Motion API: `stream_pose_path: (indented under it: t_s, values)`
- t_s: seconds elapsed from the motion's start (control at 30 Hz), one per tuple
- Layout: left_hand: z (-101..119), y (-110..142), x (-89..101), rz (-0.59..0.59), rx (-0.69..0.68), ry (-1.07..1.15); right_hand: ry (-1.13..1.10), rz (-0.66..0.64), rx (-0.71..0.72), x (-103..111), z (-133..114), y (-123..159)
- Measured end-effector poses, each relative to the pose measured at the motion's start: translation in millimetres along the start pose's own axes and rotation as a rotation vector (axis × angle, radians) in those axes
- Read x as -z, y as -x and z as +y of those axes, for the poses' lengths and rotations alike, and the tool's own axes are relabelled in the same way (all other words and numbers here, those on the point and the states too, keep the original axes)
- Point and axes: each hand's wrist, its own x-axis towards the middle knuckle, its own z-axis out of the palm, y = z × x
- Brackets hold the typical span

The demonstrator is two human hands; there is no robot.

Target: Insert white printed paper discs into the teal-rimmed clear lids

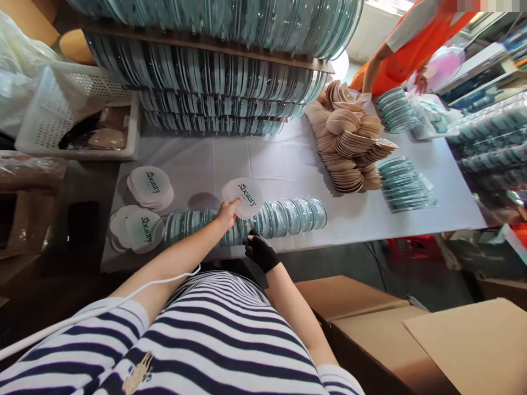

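My left hand (pixel 226 213) is closed on a round white printed card (pixel 242 197), held just above a row of clear round cases (pixel 284 215) lying on edge along the near side of the white table (pixel 288 159). My right hand (pixel 258 249), in a black glove, is closed at the front of that row of cases; whether it holds one of them is unclear. Two stacks of the same printed cards (pixel 150 187) lie to the left on the table.
Racks of clear round cases (pixel 206 71) rise at the back of the table. A heap of beige puffs (pixel 348 142) and more case stacks (pixel 401 184) lie to the right. A white basket (pixel 61 109) stands left. A person in orange (pixel 407 49) works at the far end. Cardboard boxes (pixel 411 334) stand at lower right.
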Motion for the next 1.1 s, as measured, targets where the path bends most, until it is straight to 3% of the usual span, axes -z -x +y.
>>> stream_pose_path:
  t_s: [0.07, 0.13, 0.17, 0.23, 0.3, 0.37, 0.47, 0.57, 0.63, 0.7, 0.8, 0.87, 0.93, 1.0, 1.1]
  values:
    - [-0.9, -0.1, 1.0, 0.003, -0.020, -0.003, -0.247, -0.136, -0.018, 4.5, -4.8, -0.6]
    - [-1.1, -0.1, 0.9, 0.016, -0.032, -0.007, -0.146, -0.158, -0.045, 13.1, -13.5, -0.5]
    - [-0.8, 0.1, 0.4, 0.022, -0.034, -0.011, 0.021, -0.100, -0.024, 19.0, -19.9, -0.3]
    - [0.1, 1.3, -1.4, 0.026, -0.033, -0.018, 0.346, 0.136, 0.117, 32.4, -36.5, -0.4]
    - [1.1, 4.4, -3.1, 0.015, -0.037, -0.019, 0.490, 0.429, 0.341, 44.1, -56.1, -2.2]
    - [2.1, 9.8, -3.2, -0.005, -0.042, -0.010, 0.555, 0.602, 0.503, 48.8, -73.4, -4.9]
    - [4.2, 21.1, 1.7, -0.016, -0.041, -0.009, 0.735, 0.666, 0.640, 34.1, -85.6, -7.6]
    - [8.5, 32.6, 11.8, 0.000, -0.053, -0.031, 0.784, 0.638, 0.739, -0.2, -81.9, -8.7]
    - [13.6, 37.6, 18.9, -0.006, -0.037, -0.043, 0.698, 0.617, 0.655, -20.1, -76.2, -9.5]
    - [20.9, 37.8, 24.6, -0.025, 0.000, -0.047, 0.560, 0.695, 0.512, -27.8, -69.1, -6.8]
    - [34.9, 27.6, 29.5, 0.016, 0.016, 0.006, 0.446, 0.909, 0.435, -17.1, -48.5, 15.8]
    - [43.3, 16.8, 30.8, 0.091, 0.030, 0.049, 0.552, 0.972, 0.451, -7.2, -24.9, 44.0]
    - [48.0, 7.4, 31.3, 0.152, 0.068, 0.061, 0.737, 0.929, 0.440, -5.0, 2.4, 73.3]
    - [48.4, 2.5, 31.8, 0.160, 0.100, 0.054, 0.902, 0.803, 0.377, -12.4, 24.6, 92.0]
    - [44.4, 2.7, 33.4, 0.084, 0.089, 0.049, 1.072, 0.620, 0.217, -33.4, 32.1, 85.6]
